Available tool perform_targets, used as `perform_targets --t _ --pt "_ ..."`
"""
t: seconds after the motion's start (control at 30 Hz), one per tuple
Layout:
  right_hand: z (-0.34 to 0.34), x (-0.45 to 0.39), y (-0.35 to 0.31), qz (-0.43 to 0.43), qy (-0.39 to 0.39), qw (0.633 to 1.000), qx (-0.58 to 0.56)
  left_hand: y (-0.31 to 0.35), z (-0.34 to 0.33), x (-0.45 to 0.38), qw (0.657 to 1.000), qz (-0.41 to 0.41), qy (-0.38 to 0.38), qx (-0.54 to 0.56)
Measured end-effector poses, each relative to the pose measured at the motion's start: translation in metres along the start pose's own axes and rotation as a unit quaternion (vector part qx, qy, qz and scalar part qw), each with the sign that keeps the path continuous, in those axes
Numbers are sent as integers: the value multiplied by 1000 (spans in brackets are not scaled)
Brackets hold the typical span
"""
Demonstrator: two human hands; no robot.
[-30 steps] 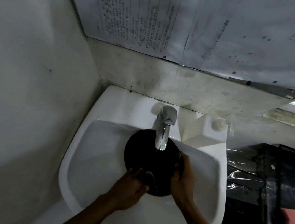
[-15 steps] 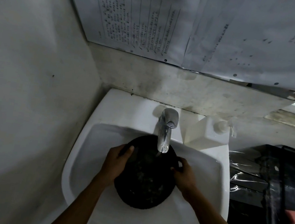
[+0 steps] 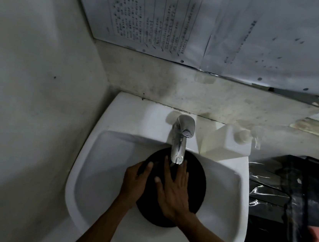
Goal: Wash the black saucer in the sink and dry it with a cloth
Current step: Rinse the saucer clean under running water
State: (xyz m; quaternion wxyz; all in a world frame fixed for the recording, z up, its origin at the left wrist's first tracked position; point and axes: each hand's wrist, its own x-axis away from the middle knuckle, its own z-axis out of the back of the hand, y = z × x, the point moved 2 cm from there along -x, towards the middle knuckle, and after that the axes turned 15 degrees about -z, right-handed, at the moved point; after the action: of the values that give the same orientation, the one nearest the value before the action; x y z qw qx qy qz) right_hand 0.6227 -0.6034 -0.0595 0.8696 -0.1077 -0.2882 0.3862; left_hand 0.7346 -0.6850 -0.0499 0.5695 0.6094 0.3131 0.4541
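Your left hand [image 3: 135, 180] grips the black saucer [image 3: 194, 187] at its left rim, steadying it under the tap [image 3: 179, 143] so your flat right hand [image 3: 174, 191] can rub it.

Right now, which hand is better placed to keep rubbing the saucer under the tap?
Probably the right hand: it lies flat on the black saucer, fingertips beneath the tap. The left hand grips the rim.

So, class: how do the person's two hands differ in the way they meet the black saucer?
The left hand grips the black saucer at its left rim, thumb curled over the edge; the right hand lies flat on its face, fingers straight and spread, tips under the tap. Both touch the saucer over the sink.
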Motion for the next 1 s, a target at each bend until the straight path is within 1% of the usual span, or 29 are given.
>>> perform_targets --t 0.1,0.2,0.23,0.3,0.37,0.4,0.47,0.57,0.63,0.7,0.73,0.8,0.87,0.93,1.0 --pt "-21 6 -7 77 -25 994 73 0 -9 9 999 30 17 35" --pt "-22 10 -1 166 -69 980 87 -5 -9 10 996 59 35 48" --pt "-18 12 3 203 -101 969 98 -6 -7 8 996 65 41 45" --pt "-10 24 14 268 -193 933 144 -7 -3 4 996 71 45 37" --pt "-9 34 38 280 -266 907 167 -6 2 -1 997 63 44 28" --pt "-7 38 53 281 -277 901 181 -6 6 -3 997 55 43 24" --pt "0 36 86 263 -248 904 227 -5 16 -8 998 44 45 17" --pt "23 17 111 217 -154 918 295 -7 29 -7 997 46 51 24" --pt "34 4 107 194 -88 919 332 -11 33 -3 997 45 64 17" --pt "28 0 96 164 -48 927 335 -16 34 3 995 49 86 15" --pt "22 4 90 146 -41 932 329 -18 33 6 993 56 98 15" --pt "6 19 74 141 -53 933 327 -22 31 11 989 71 127 17" --pt "-6 36 49 168 -88 924 333 -23 26 15 984 79 157 28" --pt "-5 50 19 204 -137 925 289 -22 21 18 979 90 176 41" --pt "-4 52 6 231 -175 930 227 -20 18 19 978 100 177 52"
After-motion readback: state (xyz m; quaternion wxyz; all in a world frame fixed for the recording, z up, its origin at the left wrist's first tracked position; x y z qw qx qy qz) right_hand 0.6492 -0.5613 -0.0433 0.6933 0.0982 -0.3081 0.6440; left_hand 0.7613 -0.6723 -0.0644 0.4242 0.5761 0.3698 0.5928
